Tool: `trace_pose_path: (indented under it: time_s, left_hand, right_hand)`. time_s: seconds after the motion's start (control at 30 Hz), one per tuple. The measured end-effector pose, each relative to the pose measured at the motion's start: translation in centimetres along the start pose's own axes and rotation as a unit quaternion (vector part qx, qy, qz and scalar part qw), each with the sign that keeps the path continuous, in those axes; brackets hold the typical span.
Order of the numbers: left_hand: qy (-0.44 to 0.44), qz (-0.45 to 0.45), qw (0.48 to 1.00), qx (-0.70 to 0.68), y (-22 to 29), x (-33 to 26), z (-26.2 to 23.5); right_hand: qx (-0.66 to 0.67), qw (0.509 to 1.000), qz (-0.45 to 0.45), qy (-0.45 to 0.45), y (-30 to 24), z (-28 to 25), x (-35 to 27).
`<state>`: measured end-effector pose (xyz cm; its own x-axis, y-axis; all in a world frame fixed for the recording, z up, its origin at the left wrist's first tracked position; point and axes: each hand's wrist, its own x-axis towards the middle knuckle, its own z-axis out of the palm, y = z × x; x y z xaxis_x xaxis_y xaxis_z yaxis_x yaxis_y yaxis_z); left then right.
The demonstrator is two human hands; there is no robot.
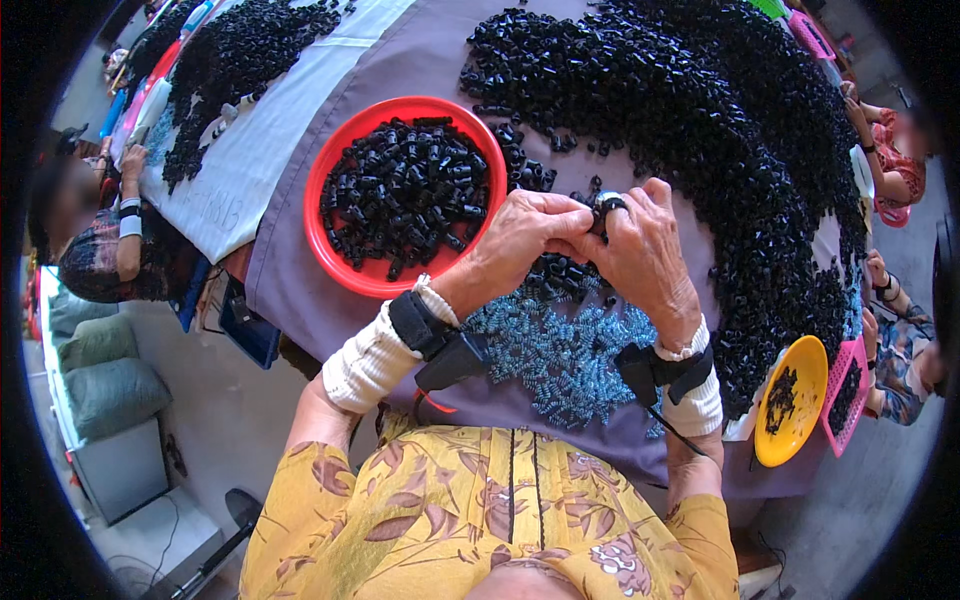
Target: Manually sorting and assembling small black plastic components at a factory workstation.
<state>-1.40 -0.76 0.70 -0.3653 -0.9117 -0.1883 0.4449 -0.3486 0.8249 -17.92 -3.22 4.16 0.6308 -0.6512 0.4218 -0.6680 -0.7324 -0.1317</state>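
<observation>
My left hand [535,238] and my right hand [645,250] meet over the table with their fingertips pinched together. Between them is a small black plastic part [598,222], mostly hidden by the fingers. Just below the hands spreads a heap of small bluish metal coil springs [565,350], with loose black parts [555,275] at its upper edge. Left of my left hand stands a round red basin [315,215] holding many short black cylindrical pieces. Each wrist wears a white knitted cuff and a black strap with a small device.
A large mound of black parts [690,90] covers the far and right side of the purple tablecloth [300,310]. At right are a yellow bowl [800,400] and a pink basket [848,395]. Other people work at left [120,230] and right [900,150].
</observation>
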Motion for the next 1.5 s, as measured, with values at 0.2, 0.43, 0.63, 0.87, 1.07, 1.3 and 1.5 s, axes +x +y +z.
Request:
trace_pose_path:
  time_s: [0.2, 0.43, 0.63, 0.87, 1.07, 1.3, 1.5]
  left_hand:
    - [0.001, 0.004, 1.000, 0.029, 0.5, 0.0, 0.2]
    - [-0.012, 0.013, 0.999, 0.030, 0.4, -0.1, 0.1]
    - [0.017, -0.002, 0.999, 0.046, 0.5, -0.6, -0.1]
    - [0.006, -0.007, 1.000, 0.015, 0.1, -0.5, 0.2]
    - [-0.025, -0.001, 0.999, 0.031, 0.1, -0.2, 0.5]
    - [-0.001, -0.006, 0.999, 0.041, 0.1, -0.3, 0.7]
    - [-0.001, -0.016, 0.998, 0.056, 0.0, -0.5, -0.1]
  right_hand:
    - [0.010, 1.000, 0.002, -0.005, -0.1, -0.4, 0.1]
    - [0.037, 0.999, 0.001, 0.039, 0.6, -0.5, 0.2]
    - [0.046, 0.998, 0.001, 0.047, 0.9, -0.6, 0.0]
    - [0.057, 0.998, 0.002, 0.036, 0.9, -0.4, -0.2]
    - [0.060, 0.997, -0.012, 0.045, 1.2, -0.4, -0.3]
    - [0.047, 0.998, -0.001, 0.043, 0.7, -0.3, -0.4]
    - [0.077, 0.996, -0.004, 0.050, 0.6, 0.5, -0.6]
